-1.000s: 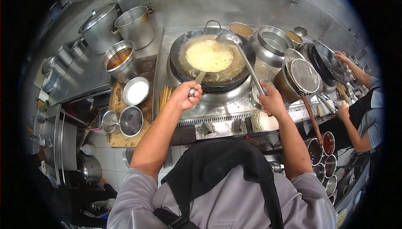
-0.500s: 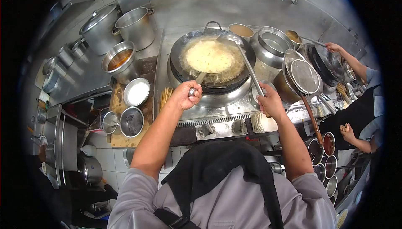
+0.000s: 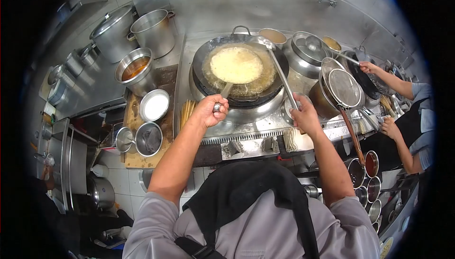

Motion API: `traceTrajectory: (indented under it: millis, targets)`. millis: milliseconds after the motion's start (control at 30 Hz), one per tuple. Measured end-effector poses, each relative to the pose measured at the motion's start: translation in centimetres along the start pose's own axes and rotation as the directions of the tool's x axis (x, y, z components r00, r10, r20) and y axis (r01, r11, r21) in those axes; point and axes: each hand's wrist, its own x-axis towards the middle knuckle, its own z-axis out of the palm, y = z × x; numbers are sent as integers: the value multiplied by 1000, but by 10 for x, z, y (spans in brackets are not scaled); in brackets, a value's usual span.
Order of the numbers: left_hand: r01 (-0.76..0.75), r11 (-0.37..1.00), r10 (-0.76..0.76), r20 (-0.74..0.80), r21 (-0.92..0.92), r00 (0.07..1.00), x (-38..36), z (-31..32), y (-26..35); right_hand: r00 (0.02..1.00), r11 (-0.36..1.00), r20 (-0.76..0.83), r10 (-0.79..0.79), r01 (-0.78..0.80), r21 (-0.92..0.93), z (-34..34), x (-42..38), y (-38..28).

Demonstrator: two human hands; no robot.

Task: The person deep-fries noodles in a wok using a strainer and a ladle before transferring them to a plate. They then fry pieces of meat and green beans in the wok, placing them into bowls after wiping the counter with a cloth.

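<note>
Left hand (image 3: 208, 111) wrapped round metal handle (image 3: 227, 90) | right hand (image 3: 306, 116) grips ladle (image 3: 284, 79), bowl at wok (image 3: 202, 57) edge | best: wrists steady, movements slow

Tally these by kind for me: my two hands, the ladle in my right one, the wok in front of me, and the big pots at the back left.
Left hand, right hand: 2 hands
Ladle: 1
Wok: 1
Lidded pot, open pot: 2 big pots
Total: 6
</note>
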Motion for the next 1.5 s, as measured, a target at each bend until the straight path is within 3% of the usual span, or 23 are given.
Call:
traceTrajectory:
  millis: [133,200,333,400,600,700,800,867,1067,1133,1267,1400,1500]
  targets:
    - [1,1000,-1,5,4,1000,-1,3,-1,1000,998,20,7,-6,-63,-2,7,10]
    - [-5,1000,5,-6,11,1000,-3,2,-1,1000,1000,23,7,-7,-8,-3,8,8]
    - [-12,1000,12,2,20,1000,-3,2,-1,998,998,-54,-44,41,-51,3,3,7]
    - [-24,1000,24,-6,19,1000,-3,2,-1,999,999,43,17,-15,-34,-11,8,0]
    - [-6,1000,6,24,0,1000,0,0,-1,998,998,-60,-21,17,-66,1,0,10]
    - [-19,1000,19,-7,18,1000,-1,0,0,999,997,21,46,-48,65,-1,0,7]
    - [-7,1000,7,24,16,1000,3,-1,0,998,1000,-66,2,-3,-4,7,-2,14]
    - [-22,1000,21,15,11,1000,1,0,-1,998,998,21,60,-61,5,-4,-3,-1]
    - [-9,1000,9,16,13,1000,2,-1,0,998,1000,-66,14,-15,-25,7,-8,15]
    - [-1,1000,1,13,8,1000,4,-2,0,997,994,-3,81,-81,72,2,-8,6]
    - [10,1000,-8,67,-23,998,4,-6,2,999,1000,-46,7,-5,28,8,-5,23]
    - [3,992,12,123,-124,992,-6,-4,-2,996,992,0,91,-91,84,-3,-16,4]
    - [-24,991,37,95,-134,995,-13,1,-4,995,989,-94,29,-15,146,4,-32,14]
